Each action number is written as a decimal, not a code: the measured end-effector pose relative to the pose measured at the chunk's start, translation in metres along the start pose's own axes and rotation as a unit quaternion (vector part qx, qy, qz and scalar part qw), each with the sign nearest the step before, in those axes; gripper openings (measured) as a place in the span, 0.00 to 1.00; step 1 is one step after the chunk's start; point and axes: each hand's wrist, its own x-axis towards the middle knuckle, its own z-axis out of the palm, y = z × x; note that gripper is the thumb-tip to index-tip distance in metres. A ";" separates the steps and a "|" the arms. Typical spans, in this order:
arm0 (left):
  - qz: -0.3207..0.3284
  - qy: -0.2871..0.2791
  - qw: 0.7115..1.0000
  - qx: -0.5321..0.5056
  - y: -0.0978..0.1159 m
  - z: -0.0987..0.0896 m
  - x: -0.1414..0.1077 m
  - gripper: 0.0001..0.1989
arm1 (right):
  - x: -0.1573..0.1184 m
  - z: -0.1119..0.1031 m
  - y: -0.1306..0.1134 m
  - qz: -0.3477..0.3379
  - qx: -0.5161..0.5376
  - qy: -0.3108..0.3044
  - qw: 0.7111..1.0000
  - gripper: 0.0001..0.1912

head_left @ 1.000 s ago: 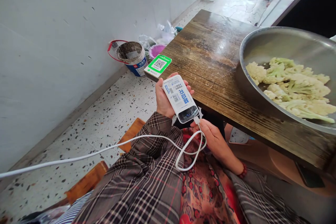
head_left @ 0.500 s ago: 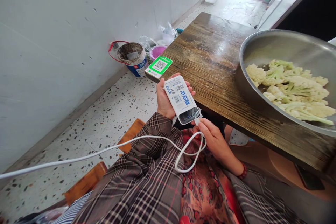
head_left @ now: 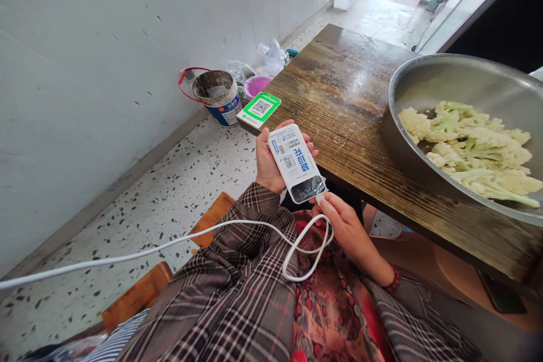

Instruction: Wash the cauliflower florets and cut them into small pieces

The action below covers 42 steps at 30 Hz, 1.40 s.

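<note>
Cradles in the left hand, near the brown wooden table, a flat white power bank, likely stiff, slick, best held by its long sides, and pinches the white cable plug at its dark end with the right hand.

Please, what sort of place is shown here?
Probably a small eatery: a round silver metal bowl of pale cauliflower pieces and a rectangular green-and-white QR-code card are on a dark brown wooden table.
</note>
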 end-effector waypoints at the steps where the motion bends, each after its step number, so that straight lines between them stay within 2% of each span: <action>1: -0.003 0.004 1.000 -0.001 0.000 0.000 0.000 0.29 | 0.000 0.001 0.000 0.005 0.011 -0.002 1.000 0.18; 12: -0.006 -0.012 1.000 -0.007 0.001 0.003 -0.001 0.27 | 0.002 0.003 0.002 0.041 0.102 -0.015 0.994 0.17; 19: 0.000 -0.014 1.000 -0.012 0.002 0.003 0.000 0.27 | 0.005 0.007 -0.003 0.023 0.067 -0.017 0.997 0.19; 25: -0.006 0.005 1.000 0.003 0.003 0.001 0.000 0.29 | 0.004 0.007 0.000 0.011 0.056 -0.023 0.998 0.20; 29: 0.002 -0.014 1.000 0.021 0.003 0.002 -0.002 0.28 | 0.008 0.004 0.007 -0.006 0.049 -0.028 0.998 0.23; 35: 0.011 -0.038 0.999 0.032 0.000 0.008 -0.007 0.27 | 0.011 0.005 0.008 0.001 -0.003 0.008 1.000 0.27; 42: 0.003 -0.003 0.999 0.035 0.001 0.000 -0.001 0.30 | 0.007 0.003 0.001 -0.011 0.016 -0.034 0.999 0.22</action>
